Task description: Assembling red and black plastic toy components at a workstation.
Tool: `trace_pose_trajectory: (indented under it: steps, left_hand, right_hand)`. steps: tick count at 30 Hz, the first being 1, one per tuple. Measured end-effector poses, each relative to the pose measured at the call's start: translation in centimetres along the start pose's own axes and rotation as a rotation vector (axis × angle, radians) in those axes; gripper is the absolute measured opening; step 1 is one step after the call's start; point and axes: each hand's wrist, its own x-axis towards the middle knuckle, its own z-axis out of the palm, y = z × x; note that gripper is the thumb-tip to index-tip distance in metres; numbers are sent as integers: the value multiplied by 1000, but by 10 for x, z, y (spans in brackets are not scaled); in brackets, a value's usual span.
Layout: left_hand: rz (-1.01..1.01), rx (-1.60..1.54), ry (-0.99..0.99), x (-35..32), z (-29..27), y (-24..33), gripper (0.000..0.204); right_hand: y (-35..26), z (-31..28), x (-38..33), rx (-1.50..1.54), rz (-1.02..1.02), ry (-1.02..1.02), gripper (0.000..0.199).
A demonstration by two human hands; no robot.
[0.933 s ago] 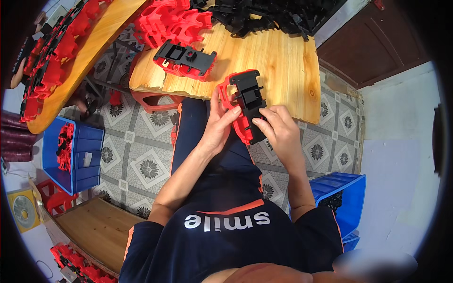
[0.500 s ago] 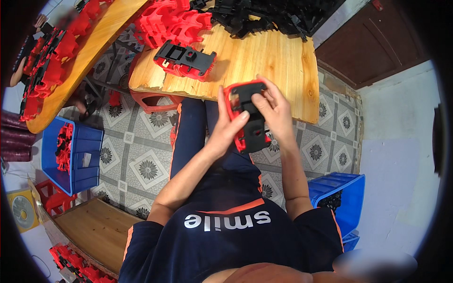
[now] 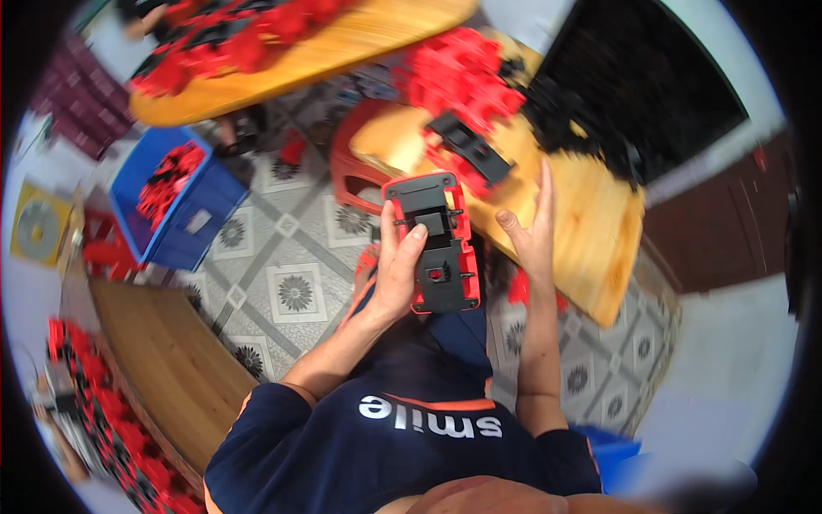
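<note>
My left hand (image 3: 399, 272) grips a joined rectangular red-and-black plastic housing (image 3: 437, 248), my right hand (image 3: 534, 233) empty and spread; blurred black plastic parts (image 3: 561, 109) on the wooden counter (image 3: 591, 236) seem unfitted

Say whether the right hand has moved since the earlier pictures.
Yes: against the wooden table, the right hand has moved nearer the red-and-black part lying on it.

- White lettering (image 3: 437, 418), upside down, on the dark shirt (image 3: 342, 445), six o'clock.
- White label (image 3: 199, 223) on the blue bin (image 3: 221, 224), towards nine o'clock: too blurred to read.
</note>
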Motion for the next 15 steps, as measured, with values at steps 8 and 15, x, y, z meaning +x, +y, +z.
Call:
trace_pose_trajectory:
  steps: [8, 15]
  left_hand:
    - [116, -263, 208, -21, -79, 63, 56]
    - [453, -175, 533, -89, -114, 132, 57]
  right_hand:
    - [28, 54, 30, -256, -162, -111, 70]
    - [-17, 49, 5, 272, 53, -271, 71]
